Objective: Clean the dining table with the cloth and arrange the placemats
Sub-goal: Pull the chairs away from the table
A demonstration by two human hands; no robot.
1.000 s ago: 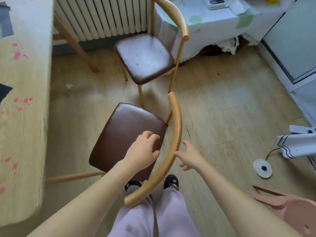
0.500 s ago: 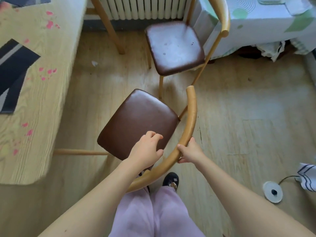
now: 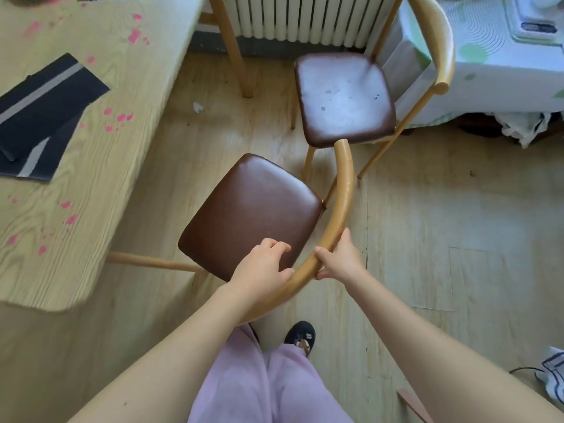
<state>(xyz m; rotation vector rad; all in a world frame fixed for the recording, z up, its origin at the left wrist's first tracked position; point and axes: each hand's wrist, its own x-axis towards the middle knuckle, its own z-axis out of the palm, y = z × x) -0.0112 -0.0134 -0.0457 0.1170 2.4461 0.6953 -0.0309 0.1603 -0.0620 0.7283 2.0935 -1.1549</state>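
The light wooden dining table (image 3: 100, 166) fills the left side, spotted with pink stains. Dark placemats (image 3: 45, 111) with a grey stripe lie overlapping near its left edge. No cloth shows in view. In front of me stands a chair with a brown seat (image 3: 253, 209) and a curved wooden backrest (image 3: 338, 209). My left hand (image 3: 262, 270) holds the backrest's lower part, fingers curled over it above the seat. My right hand (image 3: 338, 261) grips the backrest from the outer side.
A second brown-seated chair (image 3: 345, 99) stands behind the first, beside a white radiator (image 3: 299, 19) and a low table with a pale cloth (image 3: 494, 65). A table leg (image 3: 235, 53) stands by the radiator. A striped fabric (image 3: 554, 380) lies at the floor's right edge.
My right hand reached in and closed on the backrest. The view has swung left and nearer, bringing more of the table and the placemats into sight.
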